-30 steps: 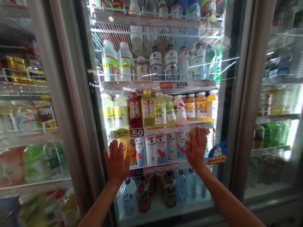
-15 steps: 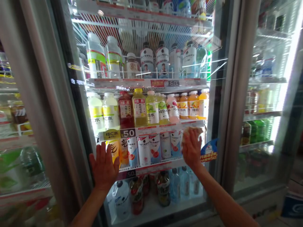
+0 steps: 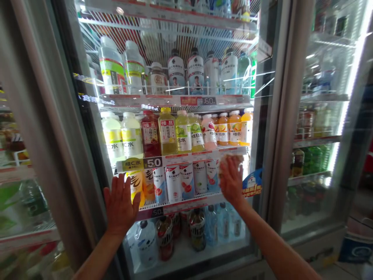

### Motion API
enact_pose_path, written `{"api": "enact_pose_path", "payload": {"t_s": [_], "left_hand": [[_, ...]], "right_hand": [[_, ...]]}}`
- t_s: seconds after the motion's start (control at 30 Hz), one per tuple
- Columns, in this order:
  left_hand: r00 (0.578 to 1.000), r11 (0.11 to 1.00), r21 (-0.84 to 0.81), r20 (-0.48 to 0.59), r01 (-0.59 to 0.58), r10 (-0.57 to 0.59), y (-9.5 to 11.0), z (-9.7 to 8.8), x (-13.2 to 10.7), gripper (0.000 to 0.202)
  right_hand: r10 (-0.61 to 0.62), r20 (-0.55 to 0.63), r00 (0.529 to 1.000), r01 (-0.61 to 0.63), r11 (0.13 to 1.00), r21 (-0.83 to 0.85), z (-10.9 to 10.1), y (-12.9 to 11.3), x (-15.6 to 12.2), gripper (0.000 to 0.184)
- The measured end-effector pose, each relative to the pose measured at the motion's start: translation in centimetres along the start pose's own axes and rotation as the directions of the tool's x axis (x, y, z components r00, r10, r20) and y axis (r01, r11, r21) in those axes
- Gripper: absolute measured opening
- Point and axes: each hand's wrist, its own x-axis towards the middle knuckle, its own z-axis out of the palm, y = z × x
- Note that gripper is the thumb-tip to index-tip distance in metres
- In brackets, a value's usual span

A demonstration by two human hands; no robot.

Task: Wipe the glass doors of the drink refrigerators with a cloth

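Sliding left: right hand (image 3: 231,179) gripping cloth (image 3: 230,158), left hand (image 3: 121,204) flat on glass door (image 3: 175,136).

Both bare forearms reach forward and upward, well apart. The left hand (image 3: 121,204) is spread flat, palm forward, fingers together and pointing up, thumb angled to the right. The right hand (image 3: 231,179) is raised higher, palm forward, fingers slightly curled and blurred.
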Motion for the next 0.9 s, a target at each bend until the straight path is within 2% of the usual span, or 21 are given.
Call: {"api": "enact_pose_path", "payload": {"t_s": [0.07,0.13,0.2,0.27,0.33,0.37,0.4,0.47,0.53,0.6,0.63,0.7,0.73,0.8,0.83,0.9], "left_hand": [[1.000,1.000,0.007,-0.018,0.002,-0.001,0.1,0.2,0.0,0.070],[0.999,1.000,0.006,-0.032,0.002,-0.002,0.4,0.4,0.0,0.071],[1.000,1.000,-0.002,-0.027,0.004,-0.004,0.6,0.3,0.0,0.071],[1.000,1.000,-0.007,-0.022,0.014,-0.014,0.8,0.0,0.3,0.073],[0.999,1.000,0.003,-0.032,0.005,-0.005,1.1,-0.5,0.9,0.074],[0.999,1.000,0.010,-0.043,-0.010,0.010,1.2,-0.8,1.5,0.074],[0.998,0.999,0.016,-0.055,-0.030,0.031,1.3,-1.0,2.1,0.074],[0.996,0.999,0.017,-0.074,-0.050,0.051,1.7,-1.2,3.9,0.073],[0.996,0.999,0.006,-0.088,-0.033,0.034,2.1,-0.9,5.7,0.072],[0.996,1.000,-0.007,-0.091,-0.012,0.011,2.6,-0.2,7.2,0.071],[0.996,1.000,-0.012,-0.093,-0.005,0.004,2.8,0.2,7.7,0.071],[0.995,1.000,-0.016,-0.102,0.004,-0.006,3.2,1.0,8.2,0.070],[0.994,1.000,-0.016,-0.106,0.011,-0.012,3.3,1.2,8.2,0.069],[0.994,1.000,-0.018,-0.107,0.019,-0.020,3.4,1.4,8.1,0.069],[0.994,1.000,-0.021,-0.105,0.017,-0.019,3.4,1.4,8.0,0.069],[0.995,1.000,-0.025,-0.101,0.011,-0.013,3.3,1.3,7.9,0.069]], "right_hand": [[0.203,-0.145,0.968,-0.214,0.975,-0.063,-0.2,3.5,0.7,0.057],[0.301,-0.228,0.926,-0.322,0.944,-0.064,-0.1,3.9,1.8,0.056],[0.235,-0.164,0.958,-0.245,0.969,-0.045,0.2,1.4,2.6,0.060],[0.015,0.013,1.000,-0.015,1.000,0.005,0.4,-2.0,2.9,0.064],[-0.193,0.151,0.970,0.183,0.980,0.075,0.3,-3.8,2.9,0.066],[-0.235,0.167,0.958,0.223,0.971,0.086,0.2,-3.7,2.9,0.067],[-0.223,0.143,0.964,0.215,0.974,0.071,0.1,-2.8,3.0,0.067],[-0.070,0.004,0.998,0.070,0.998,-0.006,0.0,0.2,3.6,0.065],[0.097,-0.174,0.980,-0.107,0.993,-0.052,0.4,2.9,4.9,0.061],[0.169,-0.263,0.950,-0.186,0.982,-0.042,1.0,3.3,6.3,0.060],[0.168,-0.255,0.952,-0.181,0.983,-0.029,1.3,2.4,6.8,0.061],[0.090,-0.150,0.985,-0.090,0.996,0.007,1.7,-0.8,7.2,0.064],[0.016,-0.077,0.997,-0.014,0.999,0.031,1.8,-2.5,7.2,0.066],[-0.151,0.041,0.988,0.148,0.986,0.080,1.7,-4.6,6.7,0.068],[-0.206,0.066,0.976,0.200,0.976,0.090,1.5,-4.5,6.4,0.068],[-0.196,0.040,0.980,0.194,0.980,0.040,0.8,-1.8,5.9,0.067]]}}
